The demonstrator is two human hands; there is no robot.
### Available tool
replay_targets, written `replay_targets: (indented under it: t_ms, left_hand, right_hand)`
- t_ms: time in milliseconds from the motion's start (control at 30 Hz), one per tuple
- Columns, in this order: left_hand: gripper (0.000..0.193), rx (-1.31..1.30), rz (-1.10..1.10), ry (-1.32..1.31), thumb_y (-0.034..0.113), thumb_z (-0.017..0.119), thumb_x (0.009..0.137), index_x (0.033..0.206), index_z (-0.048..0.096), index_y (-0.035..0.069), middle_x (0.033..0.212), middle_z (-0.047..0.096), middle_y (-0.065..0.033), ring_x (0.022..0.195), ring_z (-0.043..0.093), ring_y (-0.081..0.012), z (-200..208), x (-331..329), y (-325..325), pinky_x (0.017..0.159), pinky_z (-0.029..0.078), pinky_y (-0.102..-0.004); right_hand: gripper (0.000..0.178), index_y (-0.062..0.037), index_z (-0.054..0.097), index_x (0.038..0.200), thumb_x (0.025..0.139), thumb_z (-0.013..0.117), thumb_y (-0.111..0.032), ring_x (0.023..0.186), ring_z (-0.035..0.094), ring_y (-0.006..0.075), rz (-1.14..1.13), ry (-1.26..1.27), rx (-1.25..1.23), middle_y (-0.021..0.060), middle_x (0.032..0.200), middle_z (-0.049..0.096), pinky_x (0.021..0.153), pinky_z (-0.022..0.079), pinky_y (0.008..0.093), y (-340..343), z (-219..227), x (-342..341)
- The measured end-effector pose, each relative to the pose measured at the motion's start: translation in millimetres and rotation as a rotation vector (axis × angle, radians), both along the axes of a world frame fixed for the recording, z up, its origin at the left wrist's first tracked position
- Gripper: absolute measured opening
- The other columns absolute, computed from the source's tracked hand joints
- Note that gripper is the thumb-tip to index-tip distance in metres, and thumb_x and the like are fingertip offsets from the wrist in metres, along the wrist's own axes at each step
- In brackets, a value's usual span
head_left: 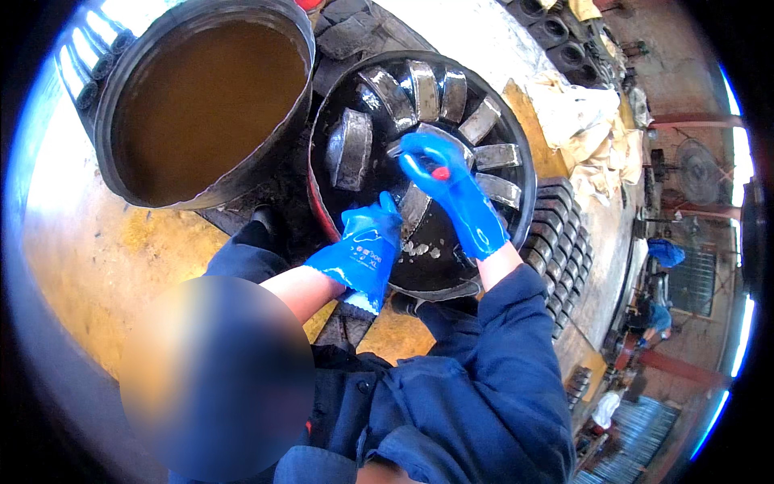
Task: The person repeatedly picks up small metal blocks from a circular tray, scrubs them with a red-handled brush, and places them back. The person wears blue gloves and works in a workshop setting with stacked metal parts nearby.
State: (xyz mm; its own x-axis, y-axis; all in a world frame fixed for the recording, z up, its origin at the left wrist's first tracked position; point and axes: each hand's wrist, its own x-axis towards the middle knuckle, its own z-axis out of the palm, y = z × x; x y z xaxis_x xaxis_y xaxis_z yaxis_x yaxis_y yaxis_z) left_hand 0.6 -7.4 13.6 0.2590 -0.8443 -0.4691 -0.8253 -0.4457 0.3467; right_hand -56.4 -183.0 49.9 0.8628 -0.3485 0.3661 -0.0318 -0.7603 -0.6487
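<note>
Reaching over metal blocks in a round tub, both gloved hands half-curled, their hold impossible to tell

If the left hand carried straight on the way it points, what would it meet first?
Probably the right hand, which lies up and to the right of the left hand in the picture, though their relative depth is unclear.

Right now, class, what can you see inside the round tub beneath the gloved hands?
Curved metal blocks and small pale patches show inside the tub. The right hand and left hand hide what lies directly beneath them.
</note>
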Motion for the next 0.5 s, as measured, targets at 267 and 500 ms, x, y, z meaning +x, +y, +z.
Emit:
replay_targets:
  t_ms: [267,500]
  left_hand:
    - [0.079,0.059,-0.04,0.034,0.046,0.076,0.086,0.143,0.046,0.0,0.116,0.077,-0.0143,0.102,0.078,-0.035,13,4,-5,0.078,0.058,-0.0556]
    - [0.074,0.112,0.027,0.054,0.041,0.077,0.084,0.139,0.048,0.002,0.111,0.079,-0.0174,0.099,0.078,-0.0379,12,2,-9,0.079,0.057,-0.0569]
  right_hand:
    - [0.012,-0.0142,0.076,0.082,0.081,0.077,-0.026,0.075,0.074,0.0318,-0.064,0.813,-0.227,0.0128,0.085,0.077,0.07,0.06,0.0424,-9,-64,18]
    - [0.02,-0.0044,0.077,0.111,0.094,0.077,-0.014,0.097,0.072,0.0151,-0.175,-0.041,0.395,0.0068,0.108,0.079,0.09,0.059,0.0332,-37,1,6]
